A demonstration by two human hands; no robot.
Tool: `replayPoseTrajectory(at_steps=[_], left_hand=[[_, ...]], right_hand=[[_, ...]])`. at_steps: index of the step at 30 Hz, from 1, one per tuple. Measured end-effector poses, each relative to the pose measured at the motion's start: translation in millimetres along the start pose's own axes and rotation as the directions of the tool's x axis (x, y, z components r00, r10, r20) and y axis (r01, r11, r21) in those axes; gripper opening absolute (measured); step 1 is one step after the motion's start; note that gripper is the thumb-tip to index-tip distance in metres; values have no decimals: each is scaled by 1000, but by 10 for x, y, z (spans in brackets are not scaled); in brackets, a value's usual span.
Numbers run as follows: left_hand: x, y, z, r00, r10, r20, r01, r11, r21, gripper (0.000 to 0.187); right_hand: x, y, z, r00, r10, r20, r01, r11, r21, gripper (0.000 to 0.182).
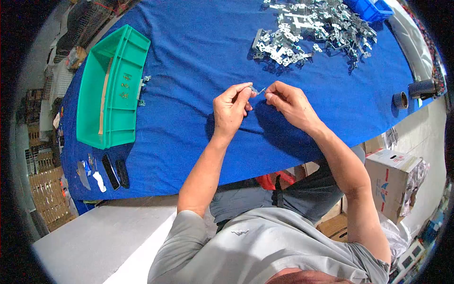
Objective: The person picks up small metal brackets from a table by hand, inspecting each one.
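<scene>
Over the middle of the blue cloth, my left hand (231, 108) pinches a small metal part (256, 90) between thumb and fingers. Its exact kind is too small to make out. My right hand (292, 103) is closed in a pinch at the other end of the same part, thumb against forefinger. Beyond both hands lies a large heap of small metal brackets (302, 33), silver and dark. A few similar metal pieces (143, 90) rest against the near wall of the green crate, to the left of my left hand.
A green plastic crate (138, 94) stands at the left of the blue-covered table (189, 61). At the back right is a blue bin (373, 10). A roll of brown tape (400, 100) sits by the right edge. A black case (111, 171) lies at the front left.
</scene>
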State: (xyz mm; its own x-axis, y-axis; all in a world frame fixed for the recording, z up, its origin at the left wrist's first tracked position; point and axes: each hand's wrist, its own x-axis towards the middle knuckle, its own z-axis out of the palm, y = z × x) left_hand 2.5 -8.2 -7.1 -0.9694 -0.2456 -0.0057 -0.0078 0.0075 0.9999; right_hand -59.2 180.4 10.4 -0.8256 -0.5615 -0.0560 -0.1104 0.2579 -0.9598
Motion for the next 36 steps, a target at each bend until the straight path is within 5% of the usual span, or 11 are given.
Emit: replayPoseTrajectory(at_steps=[6,9,14,20,24,29,30,32,36], left_hand=[[-12,10,34,993,117,4,-117,982,148,19],[11,4,29,946,321,37,-316,894,316,18],[2,-18,25,947,319,32,-315,910,268,20],[5,15,56,898,425,111,-438,847,302,16],[-13,64,51,916,367,161,-399,869,293,17],[0,37,46,908,394,142,-419,860,292,17],[-5,8,37,908,394,142,-419,859,293,17],[-12,-48,25,994,104,-28,-98,982,160,19],[18,-31,1,996,-3,-84,-3,998,-63,22]], right_hand=[[-4,-11,-41,997,-66,-33,60,986,-158,17],[-1,-14,-50,1000,-23,-17,20,988,-154,17],[38,-12,-79,982,148,116,-177,937,303,20],[36,-16,-88,971,179,159,-213,948,237,22],[16,-80,-102,988,114,101,-130,977,168,21],[69,51,-95,987,-6,-161,42,975,218,20],[47,-4,-120,996,24,-91,-2,973,229,22],[19,-78,-116,996,80,-33,-72,978,194,22],[-9,-52,-16,996,80,34,-84,990,109,22]])
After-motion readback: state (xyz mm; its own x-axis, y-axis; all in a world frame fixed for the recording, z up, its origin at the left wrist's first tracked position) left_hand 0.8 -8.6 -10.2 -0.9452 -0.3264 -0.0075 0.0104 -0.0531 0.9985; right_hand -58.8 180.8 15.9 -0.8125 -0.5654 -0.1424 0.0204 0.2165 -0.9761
